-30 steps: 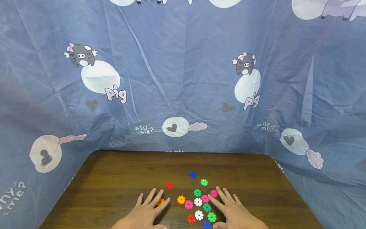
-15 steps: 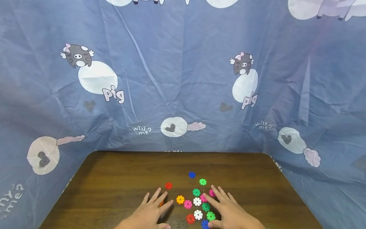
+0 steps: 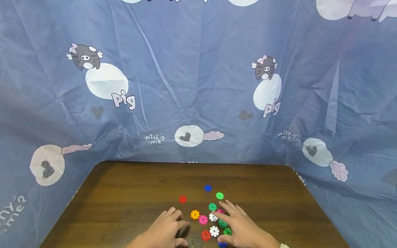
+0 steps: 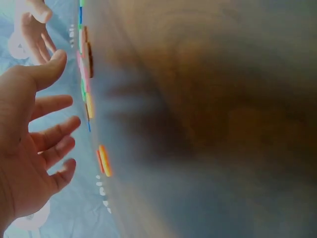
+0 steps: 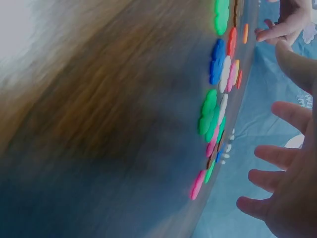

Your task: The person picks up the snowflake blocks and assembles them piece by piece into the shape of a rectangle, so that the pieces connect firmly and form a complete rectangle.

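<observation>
My left hand hovers over the table left of a scatter of notched plastic discs, fingers loosely bent and holding nothing. An orange disc shows beyond its fingertips in the left wrist view; the hand hides it in the head view. My right hand, fingers spread and relaxed, hangs over the right side of the scatter, covering some discs. Near its thumb lie a blue disc and a white disc. Between the hands are a yellow-orange disc, a pink disc and a red disc.
Farther back on the brown wooden table lie another red disc, another blue disc and a light green disc. Brown discs blend into the wood. A blue printed cloth hangs behind and around the table.
My left hand's fingers have gone from spread to more bent, covering the orange disc in the head view. My right hand has shifted left over the discs.
</observation>
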A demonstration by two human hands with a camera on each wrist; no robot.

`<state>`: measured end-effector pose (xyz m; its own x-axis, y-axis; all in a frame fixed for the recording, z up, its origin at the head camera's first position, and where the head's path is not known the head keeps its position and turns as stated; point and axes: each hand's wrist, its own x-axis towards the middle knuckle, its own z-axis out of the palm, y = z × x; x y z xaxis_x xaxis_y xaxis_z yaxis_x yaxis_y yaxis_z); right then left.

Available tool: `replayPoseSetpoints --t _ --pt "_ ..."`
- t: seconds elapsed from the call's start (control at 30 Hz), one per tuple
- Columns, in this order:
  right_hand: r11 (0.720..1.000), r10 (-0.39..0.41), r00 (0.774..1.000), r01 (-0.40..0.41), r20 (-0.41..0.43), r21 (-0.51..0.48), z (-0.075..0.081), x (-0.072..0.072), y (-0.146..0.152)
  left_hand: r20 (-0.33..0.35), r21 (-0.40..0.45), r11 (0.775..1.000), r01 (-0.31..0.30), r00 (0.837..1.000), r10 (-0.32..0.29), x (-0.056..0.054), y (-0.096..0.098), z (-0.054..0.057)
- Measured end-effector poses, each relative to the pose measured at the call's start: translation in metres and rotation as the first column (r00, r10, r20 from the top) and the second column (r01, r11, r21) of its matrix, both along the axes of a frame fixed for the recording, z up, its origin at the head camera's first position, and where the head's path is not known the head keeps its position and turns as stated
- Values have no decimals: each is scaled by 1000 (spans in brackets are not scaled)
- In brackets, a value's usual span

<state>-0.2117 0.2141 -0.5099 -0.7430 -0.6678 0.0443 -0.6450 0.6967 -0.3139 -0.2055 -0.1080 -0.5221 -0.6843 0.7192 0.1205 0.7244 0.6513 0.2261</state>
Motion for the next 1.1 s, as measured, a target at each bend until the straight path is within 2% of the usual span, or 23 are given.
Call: replayPoseSetpoints --t 0.1,0.33,0.5,0.73,0.97,1.1 --pt "1000 25 998 -24 -52 9 -1 0 -8 -3 11 1000 5 1000 -5 1 2 1" --pt "999 49 987 -46 -156 22 -1 -2 -25 113 -1 1000 -6 994 6 2 9 3" --pt "995 101 984 -99 -146 21 2 -6 -36 94 7 1000 21 995 -22 1 13 1" --pt "973 231 949 -222 -216 68 -8 -3 -54 64 -13 1000 26 998 -25 2 18 1" --pt "957 287 919 -262 -270 125 -19 -1 -64 44 -14 1000 22 999 -21 6 20 -2" --pt "954 296 914 -267 -276 138 -21 -1 -67 22 -15 1000 21 1000 -20 6 23 -3"
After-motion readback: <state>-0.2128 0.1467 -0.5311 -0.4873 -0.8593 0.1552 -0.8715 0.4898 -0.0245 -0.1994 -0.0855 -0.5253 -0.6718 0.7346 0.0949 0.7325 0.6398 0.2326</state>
